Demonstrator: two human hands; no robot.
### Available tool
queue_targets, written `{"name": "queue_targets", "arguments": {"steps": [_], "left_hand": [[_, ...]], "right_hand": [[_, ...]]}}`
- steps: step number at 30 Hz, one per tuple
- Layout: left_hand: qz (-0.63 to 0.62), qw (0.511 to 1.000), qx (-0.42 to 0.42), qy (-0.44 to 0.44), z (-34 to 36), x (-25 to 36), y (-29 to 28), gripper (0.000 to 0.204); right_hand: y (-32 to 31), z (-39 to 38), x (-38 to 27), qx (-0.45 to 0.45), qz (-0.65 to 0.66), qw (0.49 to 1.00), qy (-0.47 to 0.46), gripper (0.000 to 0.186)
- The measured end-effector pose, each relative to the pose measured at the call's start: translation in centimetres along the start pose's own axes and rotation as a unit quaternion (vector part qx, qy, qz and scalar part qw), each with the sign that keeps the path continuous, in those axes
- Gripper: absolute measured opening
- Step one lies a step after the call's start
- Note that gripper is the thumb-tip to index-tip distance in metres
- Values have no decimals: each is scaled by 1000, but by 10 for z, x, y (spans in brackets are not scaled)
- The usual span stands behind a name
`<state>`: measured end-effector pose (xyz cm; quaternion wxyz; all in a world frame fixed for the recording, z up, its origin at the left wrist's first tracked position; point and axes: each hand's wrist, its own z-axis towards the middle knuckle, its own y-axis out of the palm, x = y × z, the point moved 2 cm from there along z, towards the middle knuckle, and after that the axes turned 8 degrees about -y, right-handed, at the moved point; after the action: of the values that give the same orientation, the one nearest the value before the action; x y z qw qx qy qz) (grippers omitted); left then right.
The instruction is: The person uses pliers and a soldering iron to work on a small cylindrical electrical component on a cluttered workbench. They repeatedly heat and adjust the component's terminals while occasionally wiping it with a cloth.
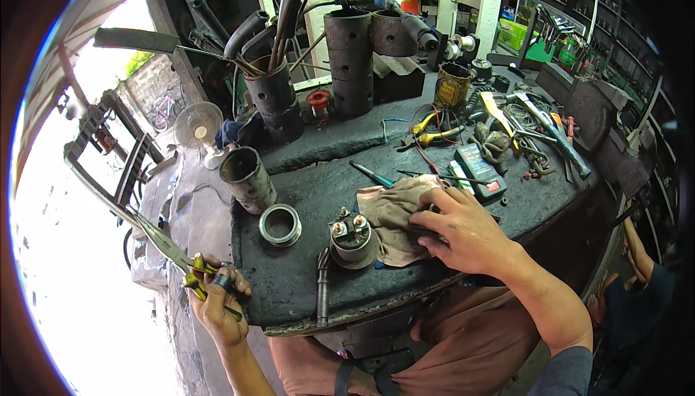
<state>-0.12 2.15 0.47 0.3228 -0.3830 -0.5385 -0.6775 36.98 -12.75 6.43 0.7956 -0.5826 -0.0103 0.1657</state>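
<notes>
In my left hand [219, 308] are long-nose pliers [171, 248] with yellow and black handles, jaws pointing up and left past the bench edge. A dark, short cylindrical piece [225, 274] sits against the same fingers. My right hand [467, 233] has its fingers curled over a crumpled brown rag [397, 216] on the bench; whatever lies under the fingers is hidden. Between my hands stands a round solenoid-like part [352, 240] with two copper-coloured stud terminals. Beside it lies a dark metal rod [323, 291] with a fluted end. A metal ring [280, 224] rests farther left.
A torch [413, 25] with a green flame lies across metal cylinders [349, 59] at the back. A multimeter [481, 171], yellow-handled pliers [438, 136] and a hammer [554, 135] crowd the right side. An open metal tube [248, 180] stands left. Another person [644, 295] is at far right.
</notes>
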Motion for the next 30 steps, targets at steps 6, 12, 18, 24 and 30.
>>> {"name": "queue_targets", "arguments": {"steps": [6,12,18,24,30], "left_hand": [[13,1000,-5,3,0,-2,-3,37],[37,999,-21,9,1,-1,-4,42],[-4,1000,5,8,-1,0,1,34],[3,1000,2,10,-1,1,2,34],[1,1000,4,6,-1,0,1,33]], "right_hand": [[-1,0,0,-6,10,1000,6,35],[-1,1,0,-2,-7,1000,-4,35],[-2,0,-1,-5,2,1000,4,35],[-3,0,-1,-6,7,1000,0,36],[-2,0,0,-7,4,1000,1,37]]}}
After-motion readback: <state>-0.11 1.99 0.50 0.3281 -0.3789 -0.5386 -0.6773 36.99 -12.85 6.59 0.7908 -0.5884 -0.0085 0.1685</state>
